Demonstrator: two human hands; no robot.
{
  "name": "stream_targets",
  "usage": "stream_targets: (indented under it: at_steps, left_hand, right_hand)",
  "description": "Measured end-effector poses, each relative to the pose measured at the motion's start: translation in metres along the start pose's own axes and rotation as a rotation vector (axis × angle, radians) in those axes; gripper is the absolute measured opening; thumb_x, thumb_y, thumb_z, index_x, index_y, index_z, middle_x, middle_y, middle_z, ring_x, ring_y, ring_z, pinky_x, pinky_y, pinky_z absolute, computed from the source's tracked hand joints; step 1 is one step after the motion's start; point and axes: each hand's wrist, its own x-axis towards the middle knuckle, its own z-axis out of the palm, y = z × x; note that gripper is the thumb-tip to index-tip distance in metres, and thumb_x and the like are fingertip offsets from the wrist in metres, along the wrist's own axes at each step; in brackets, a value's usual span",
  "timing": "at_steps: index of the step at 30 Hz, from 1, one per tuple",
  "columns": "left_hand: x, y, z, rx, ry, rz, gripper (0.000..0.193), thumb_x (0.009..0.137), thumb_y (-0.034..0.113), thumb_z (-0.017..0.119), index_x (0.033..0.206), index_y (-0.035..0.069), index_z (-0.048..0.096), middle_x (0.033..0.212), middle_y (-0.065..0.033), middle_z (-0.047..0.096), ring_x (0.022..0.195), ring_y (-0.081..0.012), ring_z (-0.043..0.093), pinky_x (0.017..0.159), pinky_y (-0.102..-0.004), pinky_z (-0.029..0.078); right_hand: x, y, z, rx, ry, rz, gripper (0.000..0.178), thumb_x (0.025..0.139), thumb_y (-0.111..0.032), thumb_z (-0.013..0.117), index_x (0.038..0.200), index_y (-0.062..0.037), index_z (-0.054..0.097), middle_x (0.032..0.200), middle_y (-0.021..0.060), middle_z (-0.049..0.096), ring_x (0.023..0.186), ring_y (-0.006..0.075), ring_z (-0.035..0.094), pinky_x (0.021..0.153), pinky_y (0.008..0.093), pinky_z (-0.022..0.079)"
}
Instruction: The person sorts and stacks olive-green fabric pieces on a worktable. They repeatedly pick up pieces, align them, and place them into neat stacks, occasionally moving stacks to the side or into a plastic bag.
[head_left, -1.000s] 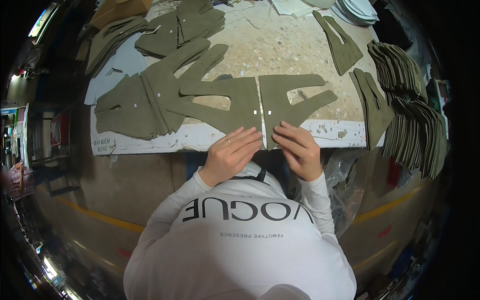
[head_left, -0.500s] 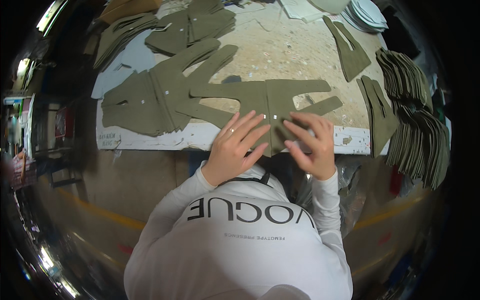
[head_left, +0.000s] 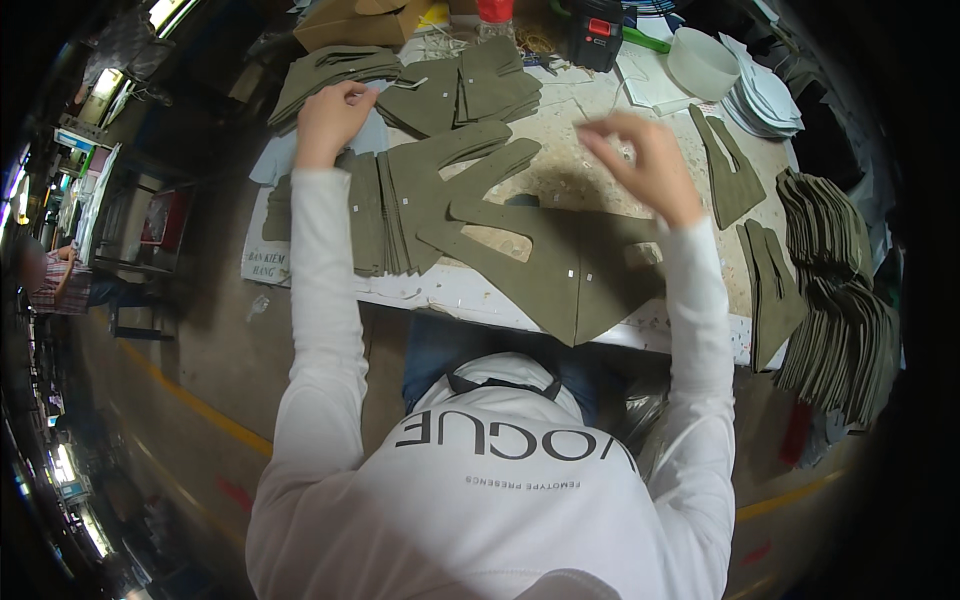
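My left hand (head_left: 334, 122) is over the far-left olive fabric pieces (head_left: 345, 68), its fingers curled together; whatever is in them is hidden. A small pale tool (head_left: 408, 83) lies just right of it. My right hand (head_left: 648, 165) hangs above the right half of the table, blurred, with thumb and fingers pointing left. Below it, at the near edge, a spread olive fabric piece (head_left: 540, 275) lies flat with a centre seam, two small white tags and its point over the edge. Left of that piece is a layered stack of olive pieces (head_left: 410, 200), partly behind my left sleeve.
Single olive pieces (head_left: 738, 185) lie at the right, beside a thick stack (head_left: 835, 330) drooping over the table's edge. A cardboard box (head_left: 360, 25), a red-capped bottle (head_left: 495, 15), a black and red device (head_left: 595, 35), a translucent tub (head_left: 702, 65) and white sheets (head_left: 765, 100) line the back.
Both hands have left the spread olive piece. The left has reached far to the left over the back fabric, the right up over the table. The view has shifted, showing more of the back.
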Motion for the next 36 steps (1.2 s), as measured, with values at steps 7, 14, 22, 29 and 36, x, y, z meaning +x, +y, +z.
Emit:
stream_targets:
  at_steps: [7, 14, 22, 29, 36]
  left_hand:
    - [0.022, -0.038, 0.084, 0.022, 0.147, -0.099, 0.043, 0.075, 0.043, 0.076, 0.104, 0.012, 0.073, 0.095, -0.0095, 0.07, 0.09, -0.0287, 0.067, 0.078, -0.0414, 0.053]
    - [0.015, -0.033, 0.079, 0.104, 0.312, 0.055, 0.036, 0.073, 0.034, 0.079, 0.102, 0.014, 0.074, 0.091, -0.0096, 0.069, 0.083, -0.0278, 0.068, 0.074, -0.0387, 0.053]
    - [0.022, -0.029, 0.085, -0.261, 0.314, 0.088, 0.023, 0.076, 0.025, 0.074, 0.092, 0.009, 0.069, 0.08, -0.0073, 0.07, 0.073, -0.0262, 0.068, 0.071, -0.0375, 0.053]
    - [0.025, -0.034, 0.091, -0.298, 0.11, 0.007, 0.03, 0.076, 0.031, 0.075, 0.092, 0.006, 0.069, 0.072, -0.0071, 0.07, 0.069, -0.0254, 0.068, 0.068, -0.0351, 0.053]
    - [0.033, -0.043, 0.1, -0.358, 0.071, -0.021, 0.042, 0.077, 0.036, 0.074, 0.102, 0.004, 0.065, 0.071, -0.0105, 0.067, 0.07, -0.0292, 0.066, 0.067, -0.0381, 0.051]
  right_hand:
    - [0.09, 0.077, 0.096, -0.158, 0.125, 0.268, 0.041, 0.082, -0.039, 0.069, 0.113, -0.0111, 0.069, 0.11, 0.0174, 0.067, 0.097, 0.0329, 0.066, 0.086, 0.0401, 0.053]
    - [0.103, 0.087, 0.125, -0.296, 0.114, 0.37, 0.042, 0.081, -0.04, 0.07, 0.111, -0.0113, 0.07, 0.113, 0.0169, 0.064, 0.107, 0.0351, 0.058, 0.089, 0.0449, 0.052]
    - [0.106, 0.072, 0.122, -0.578, 0.132, 0.212, 0.033, 0.082, -0.031, 0.07, 0.105, -0.0088, 0.07, 0.106, 0.0115, 0.066, 0.106, 0.0338, 0.058, 0.085, 0.0436, 0.053]
    - [0.103, 0.077, 0.123, -0.498, 0.138, 0.227, 0.032, 0.08, -0.03, 0.069, 0.105, -0.0089, 0.07, 0.108, 0.0131, 0.066, 0.106, 0.0336, 0.059, 0.084, 0.0446, 0.055]
    - [0.093, 0.089, 0.109, -0.391, 0.233, 0.234, 0.034, 0.083, -0.028, 0.068, 0.114, -0.0126, 0.069, 0.105, 0.0125, 0.068, 0.105, 0.0333, 0.059, 0.092, 0.0419, 0.047]
